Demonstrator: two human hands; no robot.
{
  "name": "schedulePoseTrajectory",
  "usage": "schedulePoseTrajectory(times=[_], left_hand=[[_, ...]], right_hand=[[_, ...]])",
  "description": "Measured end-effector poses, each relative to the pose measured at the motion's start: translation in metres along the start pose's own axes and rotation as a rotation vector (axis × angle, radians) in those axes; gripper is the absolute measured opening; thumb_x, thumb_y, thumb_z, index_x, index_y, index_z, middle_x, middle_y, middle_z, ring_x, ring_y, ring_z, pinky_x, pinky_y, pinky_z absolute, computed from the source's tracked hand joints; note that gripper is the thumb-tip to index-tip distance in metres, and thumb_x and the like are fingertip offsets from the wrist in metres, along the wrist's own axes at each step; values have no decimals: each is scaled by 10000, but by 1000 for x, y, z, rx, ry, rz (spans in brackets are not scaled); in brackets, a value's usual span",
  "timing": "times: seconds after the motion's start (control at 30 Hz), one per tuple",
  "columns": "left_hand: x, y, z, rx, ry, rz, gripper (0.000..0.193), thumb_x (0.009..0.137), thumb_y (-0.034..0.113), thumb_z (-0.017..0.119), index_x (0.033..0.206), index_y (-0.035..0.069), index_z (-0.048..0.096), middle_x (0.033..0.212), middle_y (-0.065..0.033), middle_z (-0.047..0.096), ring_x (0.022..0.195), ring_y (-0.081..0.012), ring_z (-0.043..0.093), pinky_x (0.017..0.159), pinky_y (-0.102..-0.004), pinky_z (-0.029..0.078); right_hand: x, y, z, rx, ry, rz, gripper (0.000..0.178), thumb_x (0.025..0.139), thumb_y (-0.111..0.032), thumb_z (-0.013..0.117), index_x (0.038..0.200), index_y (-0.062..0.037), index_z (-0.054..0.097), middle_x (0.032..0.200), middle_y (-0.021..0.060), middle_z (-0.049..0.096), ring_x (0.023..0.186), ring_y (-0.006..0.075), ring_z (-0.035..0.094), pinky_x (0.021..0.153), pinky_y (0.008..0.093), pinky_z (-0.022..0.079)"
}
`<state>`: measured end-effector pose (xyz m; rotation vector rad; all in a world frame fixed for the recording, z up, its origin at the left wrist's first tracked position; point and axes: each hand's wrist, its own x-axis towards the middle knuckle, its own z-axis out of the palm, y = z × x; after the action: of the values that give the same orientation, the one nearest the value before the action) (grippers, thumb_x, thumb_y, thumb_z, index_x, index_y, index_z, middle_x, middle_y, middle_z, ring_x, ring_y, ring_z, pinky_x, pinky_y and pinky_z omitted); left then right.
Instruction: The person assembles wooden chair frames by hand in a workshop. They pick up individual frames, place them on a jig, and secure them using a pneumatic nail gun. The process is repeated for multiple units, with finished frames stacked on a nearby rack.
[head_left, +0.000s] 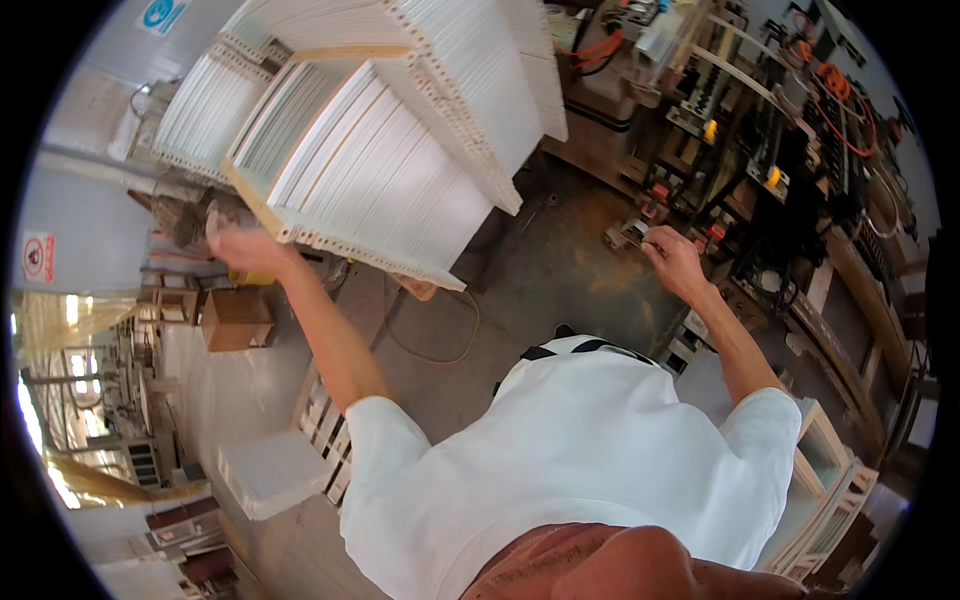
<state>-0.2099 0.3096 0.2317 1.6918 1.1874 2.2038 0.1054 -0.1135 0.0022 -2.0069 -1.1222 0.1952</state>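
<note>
Stretched out to the left, my left hand [243, 250] is beside the lower left corner of a tall stack of white panels [375, 185] set on edge. Motion smears its fingers, so I cannot make out their pose or whether they touch the stack. A row of small holes runs along the panels' edges. My right hand [676, 262] is raised over the floor on the right, near the machine, with its fingers curled together. Anything inside those fingers is hidden from view.
A machine [745, 130] with orange hoses and yellow knobs lines the right side. At lower left, a pile of white boards [272, 472] sits by a slatted pallet [330, 425]. A brown box [237, 320] stands farther left. A cable [470, 340] loops over the floor.
</note>
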Motion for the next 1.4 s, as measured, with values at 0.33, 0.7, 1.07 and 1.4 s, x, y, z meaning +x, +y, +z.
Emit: schedulePoseTrajectory(times=[0.33, 0.7, 1.07, 1.4], left_hand=[[-317, 131, -25, -615, -872, -123, 361, 1007, 212, 368, 1018, -76, 586, 1022, -167, 611, 943, -256, 598, 869, -374, 499], [-539, 125, 60, -370, -1749, -1461, 260, 959, 256, 523, 1100, 41, 561, 998, -62, 646, 891, -212, 642, 858, -387, 519], [-586, 234, 255, -626, -1620, -1251, 230, 957, 197, 526, 1095, 15, 552, 922, -54, 644, 848, -200, 653, 789, -356, 549], [-623, 314, 425, -673, -1642, -1463, 318, 974, 259, 506, 1099, -34, 515, 988, -131, 624, 970, -287, 631, 926, -469, 525]], right_hand=[[-98, -7, -149, -346, 69, 33, 199, 830, -156, 638, 989, -40, 610, 994, 103, 617, 912, 310, 608, 775, 403, 500], [-325, -118, -249, -587, 367, 1017, 315, 766, -222, 709, 975, 1, 630, 945, 172, 625, 907, 359, 595, 764, 421, 481], [-365, -156, -160, -271, 339, 1478, 360, 793, -125, 662, 1097, 35, 553, 985, 234, 623, 902, 431, 588, 774, 471, 471], [-315, -139, -207, -299, 1112, 1387, 384, 892, -76, 597, 1238, 74, 523, 1134, 185, 609, 1031, 254, 581, 911, 336, 438]])
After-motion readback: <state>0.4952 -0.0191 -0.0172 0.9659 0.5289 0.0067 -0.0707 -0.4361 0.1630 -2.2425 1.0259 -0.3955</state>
